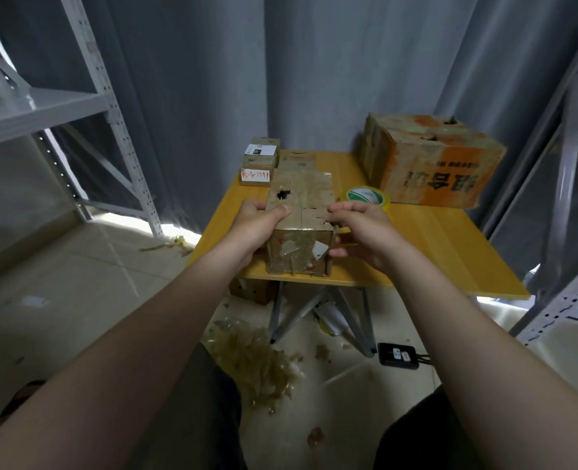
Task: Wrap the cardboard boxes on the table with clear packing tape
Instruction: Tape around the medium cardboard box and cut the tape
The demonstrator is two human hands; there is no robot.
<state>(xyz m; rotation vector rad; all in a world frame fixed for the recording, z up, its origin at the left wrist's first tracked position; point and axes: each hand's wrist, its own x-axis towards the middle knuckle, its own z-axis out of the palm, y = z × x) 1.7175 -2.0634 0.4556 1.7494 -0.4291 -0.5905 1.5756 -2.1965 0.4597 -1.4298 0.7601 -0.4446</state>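
Yellow table (433,232), grey curtain (314,79) behind. Box (301,212) at near edge. Left hand (257,228) grips box's left side, thumb on top. Right hand (358,228) curled at right top edge; pinching tape or not, unclear. Roll (365,195) just beyond. Best: brace box, pull tape taut, smooth over seam.

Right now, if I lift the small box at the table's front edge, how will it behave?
Probably soft: the cardboard box has a torn hole in its top, so it may cave under a firm squeeze. Glossy old tape on its front could be slippery.
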